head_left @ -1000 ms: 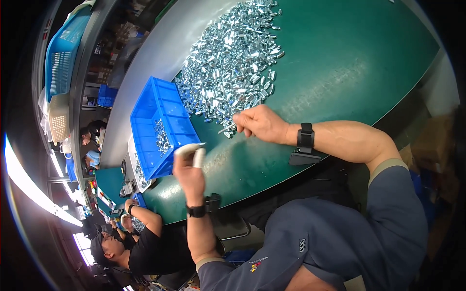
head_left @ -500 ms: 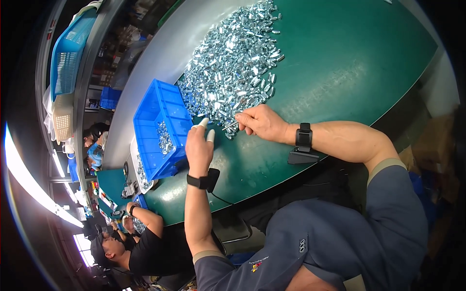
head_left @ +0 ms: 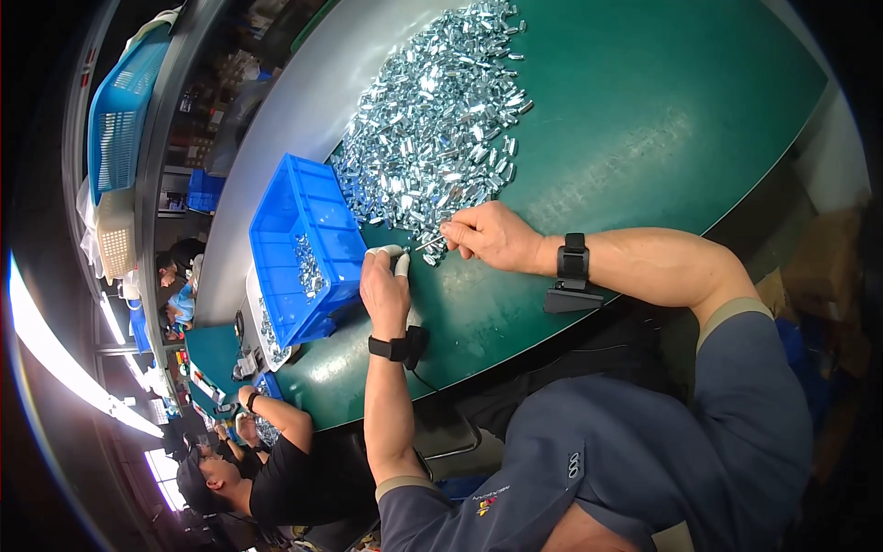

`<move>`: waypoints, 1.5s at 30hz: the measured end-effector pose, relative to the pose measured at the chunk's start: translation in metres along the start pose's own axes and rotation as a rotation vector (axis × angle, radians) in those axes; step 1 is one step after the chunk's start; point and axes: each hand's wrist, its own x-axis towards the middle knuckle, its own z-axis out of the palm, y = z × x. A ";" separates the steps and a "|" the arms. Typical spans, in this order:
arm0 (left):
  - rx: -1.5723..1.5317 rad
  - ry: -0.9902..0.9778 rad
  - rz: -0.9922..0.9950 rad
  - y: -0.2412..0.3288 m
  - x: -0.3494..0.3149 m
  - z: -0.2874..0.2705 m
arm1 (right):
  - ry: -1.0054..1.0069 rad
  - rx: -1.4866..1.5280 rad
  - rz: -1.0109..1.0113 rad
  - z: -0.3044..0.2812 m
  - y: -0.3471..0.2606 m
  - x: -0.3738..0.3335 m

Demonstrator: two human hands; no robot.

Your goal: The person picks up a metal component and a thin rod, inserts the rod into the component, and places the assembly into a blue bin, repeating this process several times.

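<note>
**Thin rod [head_left: 428, 243] beside a heap of silvery metal pieces [head_left: 432, 120]**

Near mid-frame, the thin rod is pinched in the closed right hand [head_left: 497, 237], pointing left. Just beside its tip, the left hand's [head_left: 384, 293] white-covered fingertips [head_left: 402, 266] curl close together; whether they grip anything cannot be told. The heap fills upper centre on the green table [head_left: 635, 156]. A blue bin [head_left: 324, 195] stands left of centre.

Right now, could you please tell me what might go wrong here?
A slip might drive the thin metal rod, gripped in the right hand, into the nearby white-covered fingertips of the left hand. That hand might also bump the blue bin close beside it. The right hand could scatter nearby loose metal pieces.
</note>
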 end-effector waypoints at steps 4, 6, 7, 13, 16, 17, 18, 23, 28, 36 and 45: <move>-0.177 0.002 -0.010 0.017 -0.013 -0.007 | -0.008 -0.078 -0.059 0.001 0.005 0.001; -0.268 0.009 -0.029 0.029 -0.018 -0.013 | -0.011 -0.095 -0.059 -0.001 0.005 -0.002; -0.277 0.023 -0.001 0.034 -0.019 -0.015 | -0.023 -0.112 -0.064 -0.002 0.004 -0.001; -0.342 0.035 -0.002 0.037 -0.024 -0.018 | -0.046 -0.156 -0.048 -0.001 0.001 -0.002; -0.352 0.027 0.014 0.037 -0.024 -0.017 | -0.060 -0.107 -0.053 0.001 0.003 -0.002; -0.356 0.025 0.018 0.038 -0.024 -0.018 | -0.061 -0.107 -0.053 0.000 0.002 -0.002; -0.356 0.026 0.017 0.039 -0.024 -0.018 | -0.086 -0.137 -0.054 0.000 0.001 -0.003; -0.296 0.009 0.134 0.045 -0.024 -0.019 | -0.162 -0.174 -0.024 -0.003 -0.004 -0.003; -0.257 -0.030 0.188 0.056 -0.026 -0.018 | -0.255 -0.314 -0.110 -0.002 -0.002 -0.005; -0.076 -0.006 0.251 0.055 -0.027 -0.051 | -0.125 -0.181 -0.156 0.003 -0.008 -0.011; 0.239 0.316 0.036 -0.016 -0.009 -0.138 | 0.005 -0.065 -0.066 -0.001 -0.003 0.000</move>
